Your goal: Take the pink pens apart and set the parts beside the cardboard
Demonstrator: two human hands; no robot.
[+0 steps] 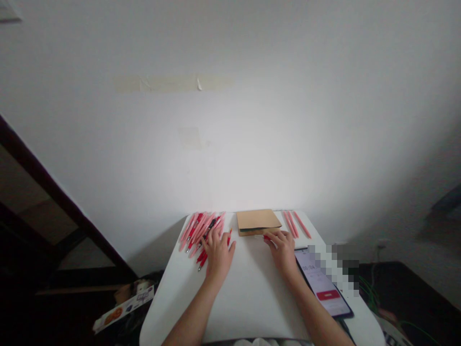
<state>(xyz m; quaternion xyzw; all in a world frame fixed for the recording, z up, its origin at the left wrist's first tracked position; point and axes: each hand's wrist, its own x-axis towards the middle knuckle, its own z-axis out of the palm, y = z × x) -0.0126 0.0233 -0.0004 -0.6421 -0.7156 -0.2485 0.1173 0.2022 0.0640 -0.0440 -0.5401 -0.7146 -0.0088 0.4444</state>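
Firstly, the right hand (284, 247), right of centre in the lower half of the frame: grip closed, thumb against bent fingers, pinching a red pen (267, 237) of which only a short end shows; a pale, thin tip points to the left. The left hand (218, 252), left of centre: fingers parted and laid over the near right edge of a pile of pens (202, 228), thumb standing off to the right. A second red pen (229, 237) shows upright in the frame beside its index finger; cannot tell whether this grip has hold of anything.

The pile, pink and red with some dark parts, lies crosswise at the far left corner of the worktop (248, 302). At its far edge, centre of frame, a brown notebook (258, 219) lies flat, its cover slightly raised at the near side, just beyond the right hand. To the right of it, three pink pens (293, 224) lie side by side, slanting.

Lower right: a phone (326, 283), screen lit, partly pixelated, with a red button.

Background: pale wall (252, 129); printed box (124, 309), lower left; green cables (372, 293), lower right.
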